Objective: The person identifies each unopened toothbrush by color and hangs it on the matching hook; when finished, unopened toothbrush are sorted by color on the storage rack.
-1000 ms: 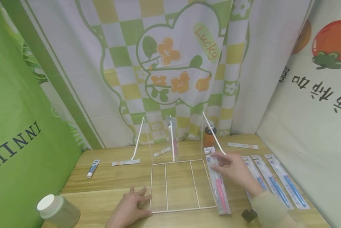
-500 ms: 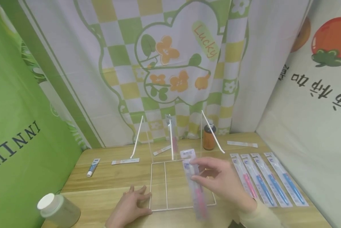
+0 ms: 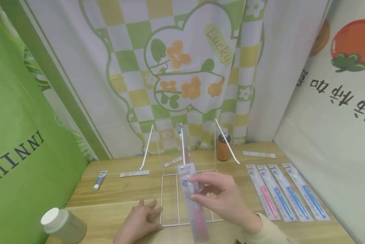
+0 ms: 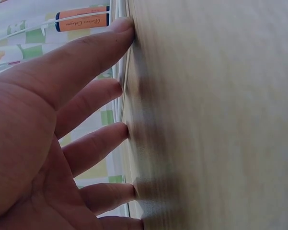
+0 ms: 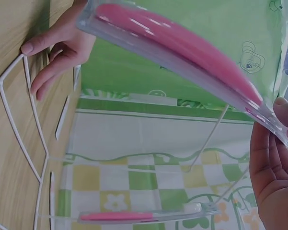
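My right hand (image 3: 202, 187) pinches a clear pack with a pink toothbrush (image 3: 194, 206) near its top and holds it in the air over the white wire rack base (image 3: 162, 189). In the right wrist view the pink toothbrush pack (image 5: 182, 48) slants across the top, with my fingers (image 5: 273, 158) at its right end. My left hand (image 3: 147, 210) lies flat on the table with spread fingers (image 4: 120, 88) against the rack's front left corner. Another toothbrush pack (image 3: 184, 145) stands upright between the rack's clear dividers.
Several toothbrush packs (image 3: 277, 193) lie in a row on the right of the wooden table (image 3: 124, 189). An orange bottle (image 3: 223, 147) stands behind the rack. A toothpaste tube (image 3: 99, 179) and a white-lidded jar (image 3: 61, 225) are at the left. Fabric backdrops close in three sides.
My right hand lifted the pink toothbrush pack from the table right of the rack and carried it left over the rack base. The left hand has stayed put.
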`<state>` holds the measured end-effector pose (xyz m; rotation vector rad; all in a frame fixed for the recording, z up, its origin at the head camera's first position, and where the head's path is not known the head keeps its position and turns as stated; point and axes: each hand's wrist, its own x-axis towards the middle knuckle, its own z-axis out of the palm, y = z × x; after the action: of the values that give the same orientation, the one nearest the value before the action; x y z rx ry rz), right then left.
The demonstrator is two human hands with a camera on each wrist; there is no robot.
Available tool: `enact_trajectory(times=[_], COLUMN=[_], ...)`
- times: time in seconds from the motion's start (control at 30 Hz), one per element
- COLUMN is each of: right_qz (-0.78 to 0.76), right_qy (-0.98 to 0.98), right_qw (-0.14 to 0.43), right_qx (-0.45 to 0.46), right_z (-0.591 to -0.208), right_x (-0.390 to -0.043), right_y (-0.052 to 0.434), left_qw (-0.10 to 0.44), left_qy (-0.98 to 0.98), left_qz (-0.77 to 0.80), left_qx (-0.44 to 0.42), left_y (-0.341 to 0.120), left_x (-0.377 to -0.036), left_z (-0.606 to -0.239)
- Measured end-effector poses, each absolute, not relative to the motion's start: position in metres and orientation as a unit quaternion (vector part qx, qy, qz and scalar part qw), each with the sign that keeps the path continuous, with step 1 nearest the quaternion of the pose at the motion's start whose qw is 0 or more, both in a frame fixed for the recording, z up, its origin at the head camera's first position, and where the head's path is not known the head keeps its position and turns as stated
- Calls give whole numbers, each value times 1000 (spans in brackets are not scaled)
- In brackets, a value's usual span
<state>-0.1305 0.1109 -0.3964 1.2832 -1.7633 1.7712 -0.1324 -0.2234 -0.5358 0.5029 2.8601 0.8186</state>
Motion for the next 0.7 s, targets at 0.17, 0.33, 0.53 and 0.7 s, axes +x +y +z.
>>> enact_trajectory(times=[0.17,0.33,0.53,0.7], right_qz=[630,632,618,603], right_qy=[-624,-620,-639,-669], right_qw=[159,168,180,178], right_qx=[434,434,421,397], right_z=[-400,-400,-396,-402], right_x=[-131,-133,-133,-143], right_y=[106,104,101,98], left_qw=[62,59,51,56], left_qy=[946,946,947,946], left_qz=[273,271,266,266], left_qx=[165,168,173,174], left_y=[-224,-224,-223,-224], left_x=[-132,-132,-133,-133], left_z=[-537,-536,-536,-537])
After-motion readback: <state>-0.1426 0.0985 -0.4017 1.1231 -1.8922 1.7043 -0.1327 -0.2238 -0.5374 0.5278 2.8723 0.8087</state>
